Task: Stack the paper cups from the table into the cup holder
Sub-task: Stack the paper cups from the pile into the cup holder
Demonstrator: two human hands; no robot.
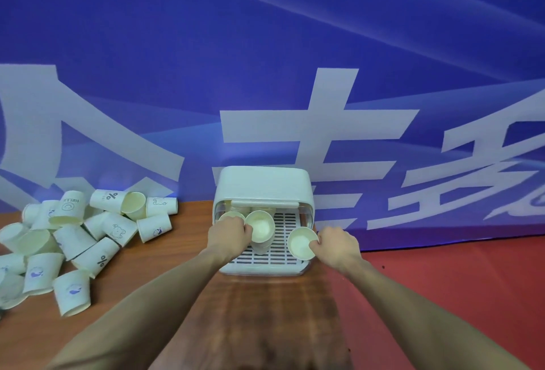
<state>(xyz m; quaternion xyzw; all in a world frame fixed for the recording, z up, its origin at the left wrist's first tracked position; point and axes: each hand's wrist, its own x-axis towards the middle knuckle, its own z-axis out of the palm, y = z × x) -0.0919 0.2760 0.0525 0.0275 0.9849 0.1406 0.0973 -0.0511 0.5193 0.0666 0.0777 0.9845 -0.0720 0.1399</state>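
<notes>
Wooden table point(265, 325), left hand point(231, 237) gripping upright cup stack point(261, 231), right hand point(336, 244) pinching mouth-up cup point(300, 243)

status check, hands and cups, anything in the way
Left hand grips a cup stack on the holder tray. Right hand pinches a single cup by its rim. Loose cups piled left. Nothing blocking.

White cup holder point(263, 185) at frame centre, open, slatted tray out; upright cream cups point(260, 226) inside; loose printed cups point(75, 240) heaped at left.
</notes>
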